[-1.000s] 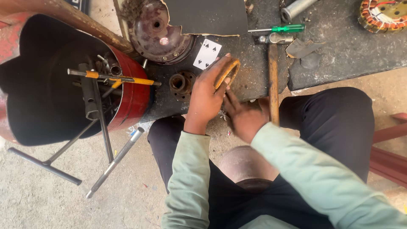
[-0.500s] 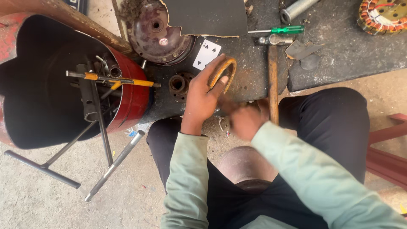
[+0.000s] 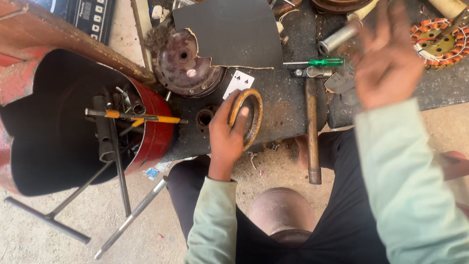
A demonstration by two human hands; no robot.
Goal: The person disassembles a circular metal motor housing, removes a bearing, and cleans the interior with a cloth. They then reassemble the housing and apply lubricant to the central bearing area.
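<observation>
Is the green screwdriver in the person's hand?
No, the green screwdriver lies on the dark mat, while the left hand holds a brown ring and the right hand is empty.

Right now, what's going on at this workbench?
A seated person's left hand grips a tan ring over the dark work mat, beside a playing card. The right hand is raised, open and empty, above a metal tube and green screwdriver. A hammer lies between the hands; a red drum of tools stands at left.
</observation>
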